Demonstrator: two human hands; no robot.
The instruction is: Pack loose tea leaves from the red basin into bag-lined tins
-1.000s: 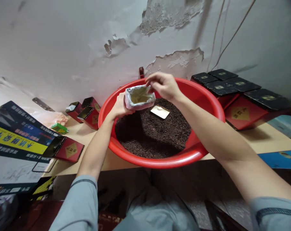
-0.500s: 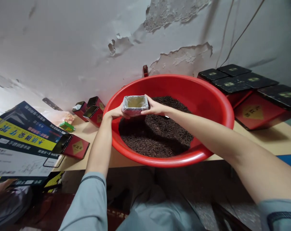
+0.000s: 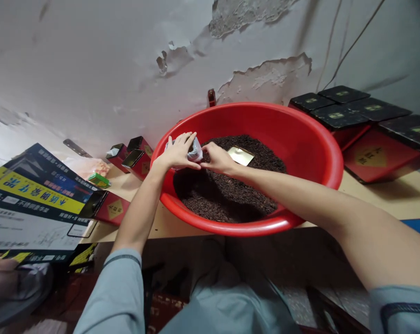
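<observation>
A small tin [image 3: 196,152] lined with clear plastic bag film is above the dark tea leaves [image 3: 227,199], inside the left part of a red basin [image 3: 310,153]. My left hand [image 3: 178,152] lies over the top of the tin with its fingers spread, covering most of it. At the tin's right side, my right hand [image 3: 217,158] has bent fingers and thumb against the lined edge. The tin's lower part is hidden. A flat gold-coloured lid [image 3: 240,156] lies on the leaves just right of my right hand.
Several red tins with black lids [image 3: 373,139] stand on the table right of the basin. Smaller tins [image 3: 136,160] and a green packet [image 3: 99,180] are on the left. A printed cardboard box [image 3: 36,204] is at far left. Behind is a peeling wall [image 3: 126,69].
My left hand has gone from holding the tin's left side to lying over its top. My right hand's fingers have bent in. The gold-coloured lid now shows beyond my right wrist.
</observation>
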